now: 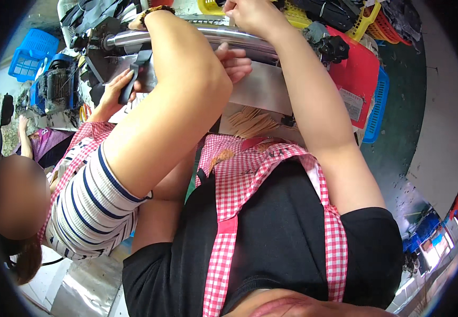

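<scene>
My left hand (234, 63) shows below the metal roller (202, 36), its fingers stretched out and apart, with nothing seen in them. A co-worker's bare arm (181, 87) crosses in front of my left forearm and hides much of it. Beyond the roller, at the top edge, my right hand (250, 17) is closed with bent fingers; whatever it pinches is too small to make out. To the left, a co-worker's hand (115, 92) grips a black strip (129, 87). The co-worker's other hand reaches past the roller's left end, mostly cut off.
A black knob (334, 48) stands at the roller's right end, beside a red panel (353, 79) and a blue basket (379, 105). Tan strips (250, 122) lie below the metal plate (263, 87). Yellow baskets (363, 21) hold dark pieces. A motor (57, 84) sits at left.
</scene>
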`<state>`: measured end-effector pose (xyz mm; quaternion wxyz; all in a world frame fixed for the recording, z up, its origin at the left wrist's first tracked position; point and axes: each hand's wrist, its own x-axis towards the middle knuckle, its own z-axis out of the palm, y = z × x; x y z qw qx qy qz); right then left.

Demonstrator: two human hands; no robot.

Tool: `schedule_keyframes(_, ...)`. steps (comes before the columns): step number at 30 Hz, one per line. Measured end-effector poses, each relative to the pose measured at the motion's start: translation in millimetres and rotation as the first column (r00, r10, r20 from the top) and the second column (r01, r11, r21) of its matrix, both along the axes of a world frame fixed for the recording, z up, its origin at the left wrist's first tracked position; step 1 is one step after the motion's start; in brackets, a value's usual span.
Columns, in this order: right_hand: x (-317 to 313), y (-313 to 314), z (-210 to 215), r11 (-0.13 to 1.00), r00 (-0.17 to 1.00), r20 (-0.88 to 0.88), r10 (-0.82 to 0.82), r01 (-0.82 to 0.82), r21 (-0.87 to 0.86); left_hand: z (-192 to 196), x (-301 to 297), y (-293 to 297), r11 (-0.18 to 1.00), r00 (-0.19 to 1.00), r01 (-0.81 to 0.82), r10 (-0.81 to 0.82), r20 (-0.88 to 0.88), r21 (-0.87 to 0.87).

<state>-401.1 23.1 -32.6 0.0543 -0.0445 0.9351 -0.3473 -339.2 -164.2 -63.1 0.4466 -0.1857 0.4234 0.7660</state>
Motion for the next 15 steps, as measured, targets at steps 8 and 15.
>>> schedule_keyframes(8,109,-2,-5,0.98,0.713,-0.675,0.188,-0.095,0.173,7,86,-24,0.999,0.994,-0.001,0.004,-0.105,0.033)
schedule_keyframes(15,96,-8,-17,0.954,0.56,-0.774,0.294,-0.126,0.271,6,120,-32,0.957,0.956,-0.289,0.287,0.057,0.036)
